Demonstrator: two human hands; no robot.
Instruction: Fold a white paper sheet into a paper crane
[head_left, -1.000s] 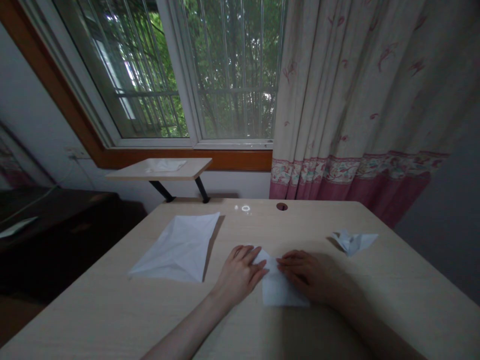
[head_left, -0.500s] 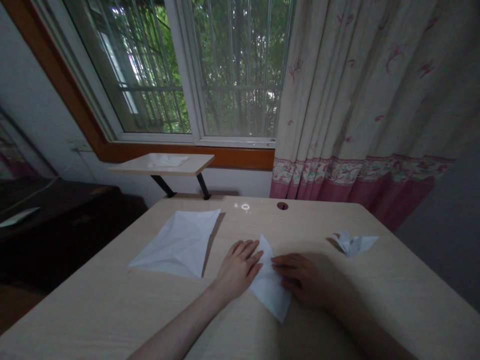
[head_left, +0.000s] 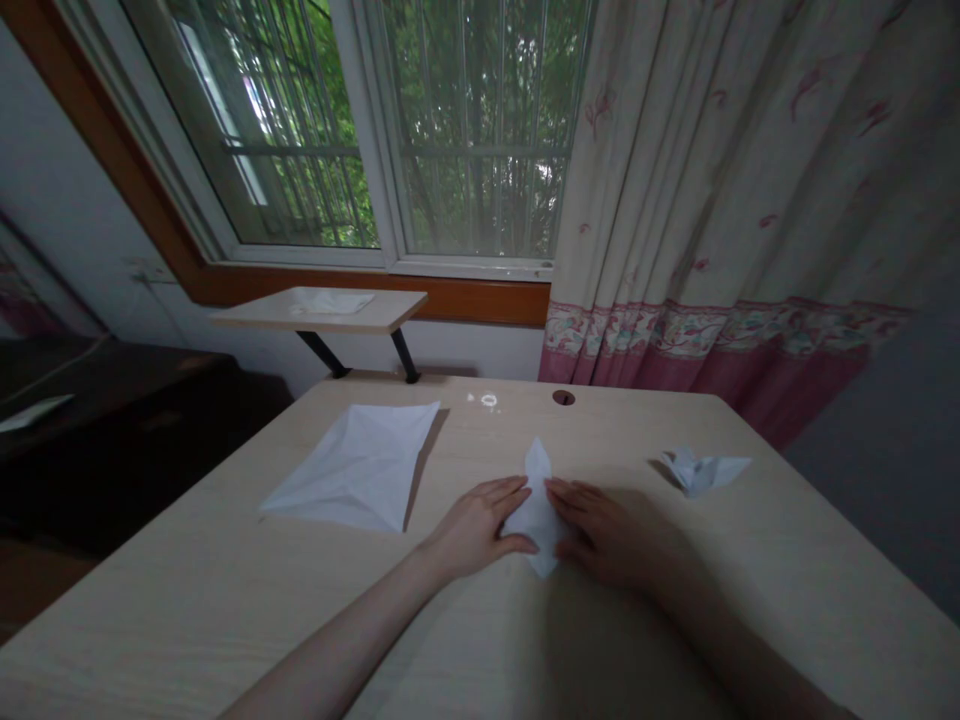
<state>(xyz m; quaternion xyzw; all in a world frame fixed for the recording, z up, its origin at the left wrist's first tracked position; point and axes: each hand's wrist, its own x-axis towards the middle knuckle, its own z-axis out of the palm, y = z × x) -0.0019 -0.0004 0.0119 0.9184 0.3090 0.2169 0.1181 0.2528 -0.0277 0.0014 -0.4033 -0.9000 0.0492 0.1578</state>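
Note:
A folded sheet of white paper [head_left: 540,510] lies on the light wooden desk, its long axis pointing away from me, with a narrow tip at the far end and another at the near end. My left hand [head_left: 478,525] rests along its left side, fingers stretched out over the edge and thumb spread toward the lower part. From the right, my right hand [head_left: 604,530] touches the opposite edge with its fingers extended; its thumb is in shadow near the lower part. Neither hand wraps round the paper.
A larger creased white sheet [head_left: 356,470] lies to the left. A small folded paper figure [head_left: 697,470] stands at the right. Behind are a small raised shelf [head_left: 390,312] bearing white paper, a round desk hole [head_left: 564,398], a barred window and a curtain [head_left: 712,200].
The folded paper has turned from a slant to nearly straight, and its near end now reaches less far toward me. Both hands have shifted with it, the left thumb now spread lower.

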